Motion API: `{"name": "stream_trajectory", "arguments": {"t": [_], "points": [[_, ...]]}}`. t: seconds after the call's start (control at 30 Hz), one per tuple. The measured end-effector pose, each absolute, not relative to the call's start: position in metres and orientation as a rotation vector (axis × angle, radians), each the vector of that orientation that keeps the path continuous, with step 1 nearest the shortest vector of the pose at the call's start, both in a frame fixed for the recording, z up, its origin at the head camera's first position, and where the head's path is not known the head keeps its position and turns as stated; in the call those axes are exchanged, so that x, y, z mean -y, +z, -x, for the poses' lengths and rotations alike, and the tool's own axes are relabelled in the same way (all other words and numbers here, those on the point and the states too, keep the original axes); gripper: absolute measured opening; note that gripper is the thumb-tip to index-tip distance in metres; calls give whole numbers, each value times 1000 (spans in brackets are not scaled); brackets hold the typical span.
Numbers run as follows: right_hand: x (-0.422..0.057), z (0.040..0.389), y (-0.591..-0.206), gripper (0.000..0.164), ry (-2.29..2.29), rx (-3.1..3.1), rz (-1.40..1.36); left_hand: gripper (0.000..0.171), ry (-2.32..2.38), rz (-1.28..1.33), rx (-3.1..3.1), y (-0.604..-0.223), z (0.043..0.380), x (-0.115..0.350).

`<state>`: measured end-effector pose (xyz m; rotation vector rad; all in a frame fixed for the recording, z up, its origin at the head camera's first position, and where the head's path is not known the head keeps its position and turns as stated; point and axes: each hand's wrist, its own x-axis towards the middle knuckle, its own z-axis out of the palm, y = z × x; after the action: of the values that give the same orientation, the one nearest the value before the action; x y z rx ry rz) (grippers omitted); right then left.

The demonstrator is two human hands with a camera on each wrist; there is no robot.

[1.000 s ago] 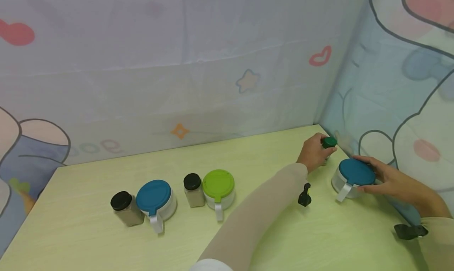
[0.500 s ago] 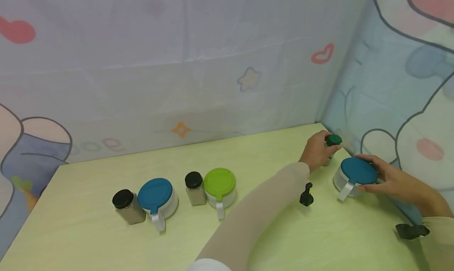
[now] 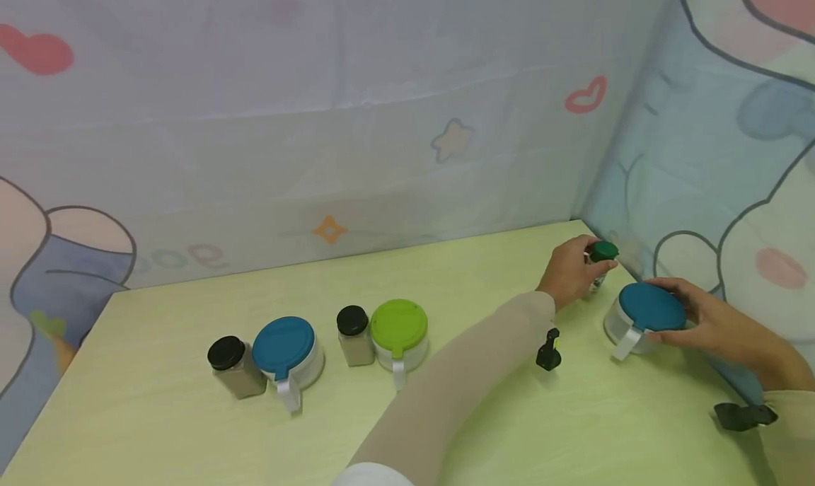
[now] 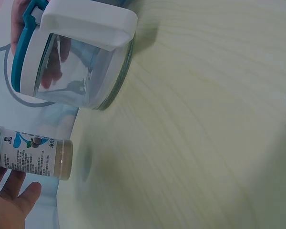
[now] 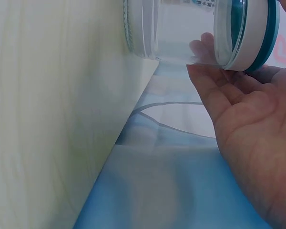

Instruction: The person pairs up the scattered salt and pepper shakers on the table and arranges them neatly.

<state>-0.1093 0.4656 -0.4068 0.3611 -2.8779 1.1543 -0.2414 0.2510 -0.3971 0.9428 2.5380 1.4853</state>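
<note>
At the table's far right corner, my left hand (image 3: 569,270) grips a small spice jar (image 3: 603,251) by its green lid. In the left wrist view the spice jar (image 4: 31,152) shows a printed label and brown contents, and a shadow lies a little apart from its base. Just nearer and to the right, my right hand (image 3: 713,327) holds a glass canister (image 3: 652,308) with a blue lid and white handle, fingers at its far side and thumb at the near side. The right wrist view shows the canister's clear glass wall (image 5: 181,33) against the fingers.
Left on the table (image 3: 159,429) stand a black-lidded jar (image 3: 238,373), a second blue-lidded canister (image 3: 289,355), another black-lidded jar (image 3: 355,336) and a green-lidded canister (image 3: 400,334). A printed cloth (image 3: 267,160) rises behind; another (image 3: 713,189) borders the right edge.
The head view has shifted slightly, so the things sit a little further right in it. Both hands keep their holds; the spice jar has barely moved.
</note>
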Motion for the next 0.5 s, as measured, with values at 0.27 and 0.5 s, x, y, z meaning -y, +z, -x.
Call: {"name": "stream_trajectory", "arguments": {"t": [0.27,0.5], "points": [[-468,112,-405,86,1118,2926,-316,33,1495,-955,-2527,-394,243,-247],[-473,114,-406,89,1048,2965,-258,29,1522,-942,-2458,-391,240,-247]]}}
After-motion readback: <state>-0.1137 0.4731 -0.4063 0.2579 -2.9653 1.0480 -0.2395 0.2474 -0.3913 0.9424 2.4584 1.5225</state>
